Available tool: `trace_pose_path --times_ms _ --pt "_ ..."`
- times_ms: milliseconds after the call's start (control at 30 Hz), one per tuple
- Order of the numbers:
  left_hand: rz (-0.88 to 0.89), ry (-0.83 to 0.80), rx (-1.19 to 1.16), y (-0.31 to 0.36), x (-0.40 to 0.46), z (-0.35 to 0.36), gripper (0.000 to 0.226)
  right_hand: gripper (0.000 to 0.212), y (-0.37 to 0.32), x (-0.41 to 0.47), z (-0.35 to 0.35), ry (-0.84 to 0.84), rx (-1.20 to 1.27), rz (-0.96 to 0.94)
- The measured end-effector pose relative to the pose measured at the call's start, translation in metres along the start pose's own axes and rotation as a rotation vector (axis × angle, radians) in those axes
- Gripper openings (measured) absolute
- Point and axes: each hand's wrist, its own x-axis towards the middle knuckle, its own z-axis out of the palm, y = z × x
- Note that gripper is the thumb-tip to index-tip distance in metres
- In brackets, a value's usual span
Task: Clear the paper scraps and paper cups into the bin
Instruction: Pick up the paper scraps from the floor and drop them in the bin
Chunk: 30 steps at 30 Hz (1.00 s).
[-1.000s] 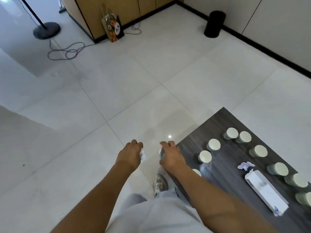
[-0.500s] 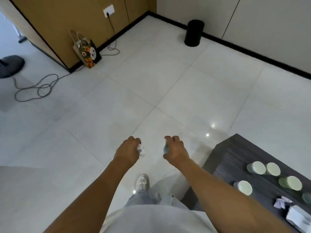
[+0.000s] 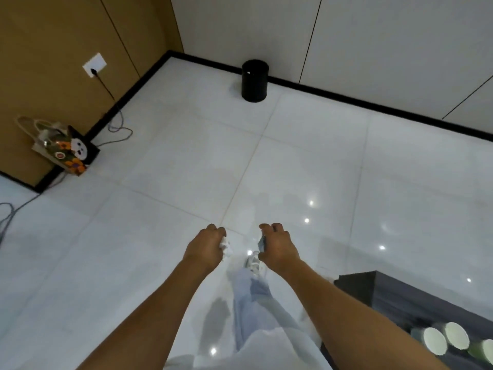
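My left hand is curled round a crumpled white paper scrap that pokes out by the thumb. My right hand grips a small bluish-grey scrap, mostly hidden in the fist. Both hands hang in front of me over the white tiled floor. The black round bin stands far ahead against the wall's black skirting. Pale green paper cups lie blurred on the dark table at the lower right.
A patterned paper gift bag leans on the wooden wall at the left, with a cable running from a wall socket across the floor. My leg and shoe show between the hands.
The view has swung toward the bin, which now looks nearer and more central. The table has slid to the lower right corner. Both hands keep their scraps.
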Motion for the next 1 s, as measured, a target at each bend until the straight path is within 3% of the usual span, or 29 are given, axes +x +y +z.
trace_pose_path --times_ms 200,500,867,1000 --pt "0.024 -0.001 0.044 0.024 0.158 -0.091 0.021 0.073 -0.019 0.144 -0.110 0.040 0.024 0.017" --pt "0.069 0.015 0.093 0.028 0.352 -0.195 0.030 0.074 -0.057 0.320 -0.216 0.088 0.014 0.040" --pt "0.201 0.079 0.100 0.012 0.612 -0.367 0.017 0.073 -0.148 0.562 -0.346 0.182 0.103 0.128" --pt "0.224 0.030 0.099 0.017 0.681 -0.404 0.018 0.075 -0.161 0.626 -0.382 0.162 0.138 0.168"
